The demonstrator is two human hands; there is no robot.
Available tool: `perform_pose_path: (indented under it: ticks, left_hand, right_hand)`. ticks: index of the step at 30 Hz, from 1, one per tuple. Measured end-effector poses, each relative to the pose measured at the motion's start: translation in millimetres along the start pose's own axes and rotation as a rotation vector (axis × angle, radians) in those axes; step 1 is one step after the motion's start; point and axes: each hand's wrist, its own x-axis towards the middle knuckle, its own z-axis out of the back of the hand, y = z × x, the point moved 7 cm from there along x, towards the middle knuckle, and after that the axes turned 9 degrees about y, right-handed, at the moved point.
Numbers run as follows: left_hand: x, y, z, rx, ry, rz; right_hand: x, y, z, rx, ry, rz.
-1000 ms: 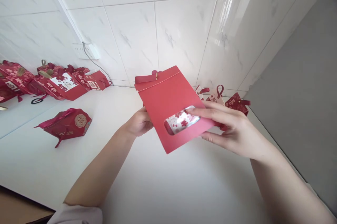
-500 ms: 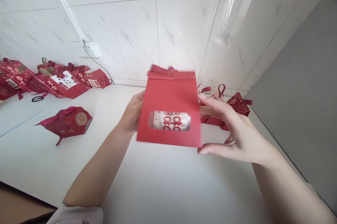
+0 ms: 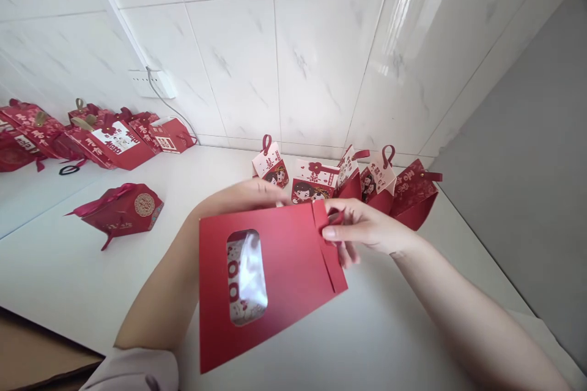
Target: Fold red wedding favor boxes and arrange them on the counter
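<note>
A red gift box (image 3: 288,268) with a clear window is held up over the table, turned sideways so that its folded top faces right. Through the window a white packet with red print (image 3: 238,293) shows, with glare on the film. My left hand (image 3: 247,194) is behind the box at its upper edge, its fingers mostly hidden. At the folded top, my right hand (image 3: 355,229) is closed, pinching the dark red ribbon (image 3: 337,218) and the box's edge between thumb and fingers.
Several small red and white gift boxes (image 3: 316,182) stand along the wall behind my hands. More red boxes (image 3: 119,143) are grouped at the far left, near a socket (image 3: 153,84) with a cable. A single red box with a ribbon (image 3: 121,210) lies nearer on the white table (image 3: 367,330).
The red box has turned from upright to sideways and come lower and closer. My right hand has gone from open fingers beside it to a grip on its folded top.
</note>
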Motion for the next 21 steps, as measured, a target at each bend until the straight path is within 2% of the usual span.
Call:
perform_pose_path:
  ticks: [4, 6, 8, 9, 12, 14, 17, 19, 21]
  left_hand:
    - [-19.1, -22.1, 34.1, -0.296, -0.282, -0.468]
    - [-33.8, -34.4, 38.1, -0.273, -0.358, -0.676]
    - [-45.3, -44.5, 33.4, -0.167, -0.408, -0.771]
    - [-50.2, -48.8, 30.3, -0.107, -0.446, -0.793]
    - [-60.2, -54.6, 25.2, -0.032, -0.636, -0.811]
    - [-61.3, -51.1, 24.5, -0.099, -0.765, -0.821]
    - [-53.0, -44.2, 18.7, -0.201, -0.829, -0.881]
    - [-46.1, -44.5, 10.5, -0.181, -0.793, -0.938]
    - [-39.8, -47.9, -0.4, -0.108, -0.709, -0.966]
  right_hand:
    - [-19.6, 23.7, 25.6, 0.041, -0.502, 0.326]
    - [-25.8, 25.5, 30.5, 0.055, -0.613, 0.378]
    - [-19.8, 19.7, 29.0, 0.076, -0.536, 0.306]
    - [-13.4, 14.7, 24.5, 0.077, -0.429, 0.233]
    - [2.3, -5.5, -2.8, 0.033, 0.004, -0.033]
    - [6.1, -16.6, -18.5, 0.02, 0.172, -0.135]
    - [13.4, -24.0, -29.0, 0.089, 0.171, -0.119]
    - [18.8, -23.3, -29.6, 0.172, 0.084, -0.017]
    - [21.9, -19.8, -27.1, 0.271, -0.026, 0.128]
